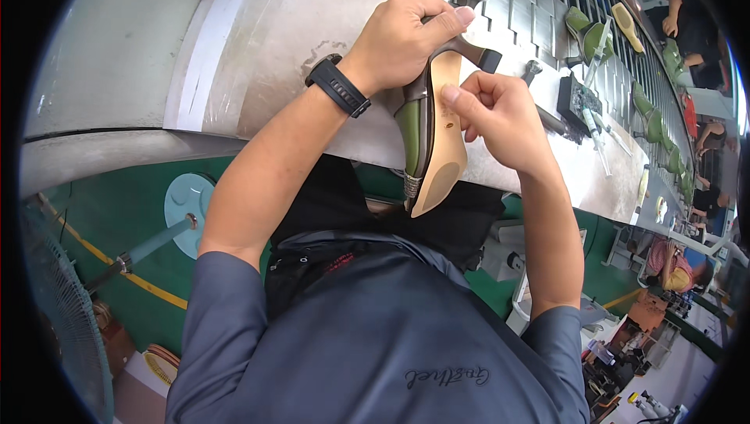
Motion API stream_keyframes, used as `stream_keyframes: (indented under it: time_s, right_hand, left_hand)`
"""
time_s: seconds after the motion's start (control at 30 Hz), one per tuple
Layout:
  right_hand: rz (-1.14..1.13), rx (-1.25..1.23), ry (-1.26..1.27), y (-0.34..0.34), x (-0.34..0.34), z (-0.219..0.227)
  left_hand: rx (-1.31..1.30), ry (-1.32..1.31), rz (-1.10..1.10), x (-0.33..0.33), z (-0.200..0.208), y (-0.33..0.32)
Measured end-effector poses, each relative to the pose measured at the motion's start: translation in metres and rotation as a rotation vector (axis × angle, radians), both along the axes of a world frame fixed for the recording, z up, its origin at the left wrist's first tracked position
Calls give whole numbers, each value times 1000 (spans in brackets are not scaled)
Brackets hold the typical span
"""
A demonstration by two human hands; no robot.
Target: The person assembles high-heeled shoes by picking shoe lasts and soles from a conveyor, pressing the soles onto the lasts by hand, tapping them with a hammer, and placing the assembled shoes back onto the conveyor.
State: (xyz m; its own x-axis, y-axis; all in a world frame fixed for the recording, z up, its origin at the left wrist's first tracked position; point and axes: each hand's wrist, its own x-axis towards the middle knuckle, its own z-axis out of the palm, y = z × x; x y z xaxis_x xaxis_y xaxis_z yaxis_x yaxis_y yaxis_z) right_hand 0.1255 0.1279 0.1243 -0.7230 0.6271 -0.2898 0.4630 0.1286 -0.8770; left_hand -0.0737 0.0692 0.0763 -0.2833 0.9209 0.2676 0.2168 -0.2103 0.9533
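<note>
A heeled shoe [426, 139] is held sole up over the bench edge, its toe pointing toward me. It has a tan sole, a green upper, a glittery band near the toe and a dark heel [475, 55]. My left hand [406, 41], with a black watch on its wrist, is closed round the heel end of the shoe. My right hand [500, 115] is beside the sole with fingers curled and thumb against them. Its thumb tip is over the sole's middle; anything inside the pinch is too small to make out.
The pale worktop [258, 65] runs along a slatted metal conveyor [523, 2] bearing green shoes [587, 35]. A hammer [531, 71] and a dark box with syringe-like tubes [576, 102] lie to the right. A blue stool [186, 204] and a fan [62, 299] stand left. Other people are far right.
</note>
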Motion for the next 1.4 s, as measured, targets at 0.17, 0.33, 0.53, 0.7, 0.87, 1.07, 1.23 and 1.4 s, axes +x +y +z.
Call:
stream_keyframes:
  time_s: [0.17, 0.33, 0.53, 0.7, 0.87, 1.07, 1.23, 1.4]
  right_hand:
    - [-24, 96, 23, 6, -22, 10]
    - [-7, 271, -1, 12, -21, 7]
    - [17, -331, 178, 9, 1, -20]
    - [-91, -641, 545, -3, 8, -57]
    - [-99, -596, 558, 2, 8, -59]
    - [-36, -13, 127, 1, -1, -19]
    - [6, 270, -71, -3, -4, 2]
    - [0, 285, -61, -6, 7, -4]
  left_hand:
    - [3, 6, 8, 0, -4, 4]
    - [42, 3, 9, -1, -7, 4]
    - [106, -100, -55, -5, -10, 0]
    - [216, 119, -190, -21, -13, -8]
    - [98, 315, -222, -20, 2, -14]
    - [312, 394, -103, -16, -24, -7]
    - [276, 343, -88, -6, -24, -7]
    - [257, 326, -87, -4, -22, -7]
